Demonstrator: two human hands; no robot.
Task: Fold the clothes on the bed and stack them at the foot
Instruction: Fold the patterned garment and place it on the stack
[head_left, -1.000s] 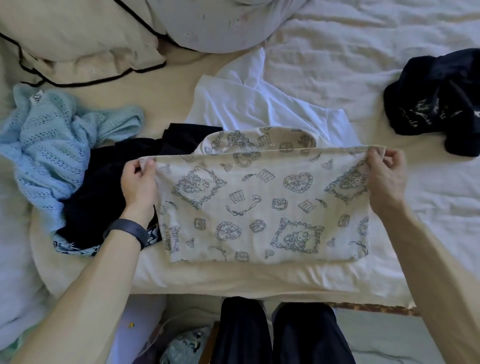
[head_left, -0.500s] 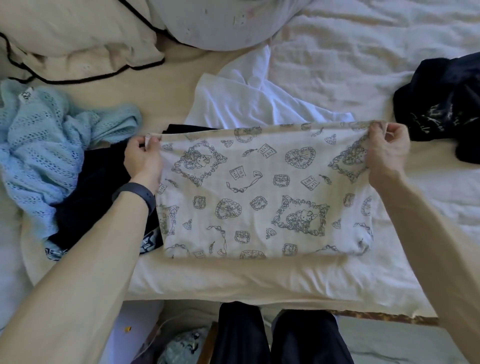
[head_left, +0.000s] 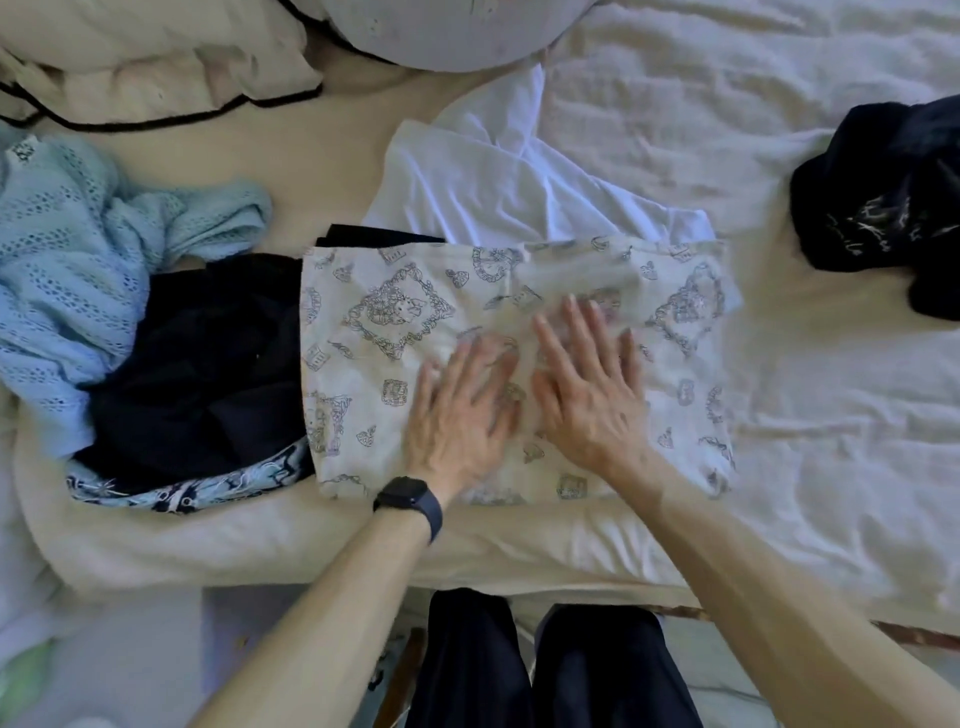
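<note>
A cream garment with a grey printed pattern (head_left: 374, 332) lies folded into a flat rectangle near the foot edge of the bed. My left hand (head_left: 462, 410) and my right hand (head_left: 587, 384) press flat on its middle, side by side, fingers straight and spread. Both hands are blurred by motion. A white garment (head_left: 498, 182) lies unfolded just behind it. A dark navy garment (head_left: 208, 364) sits at its left, with a blue-and-white patterned edge (head_left: 208, 486) showing under it. A light blue knit (head_left: 67, 249) lies crumpled further left. Another black garment (head_left: 883, 208) is bunched at the right.
Pillows (head_left: 156, 57) lie at the head of the bed. A rumpled white sheet (head_left: 831, 415) covers the right side. The bed's foot edge (head_left: 519, 566) runs just in front of my legs, with the floor below.
Both hands let go of the top corners of the printed garment, which now lies flat, and moved inward to press on its middle.
</note>
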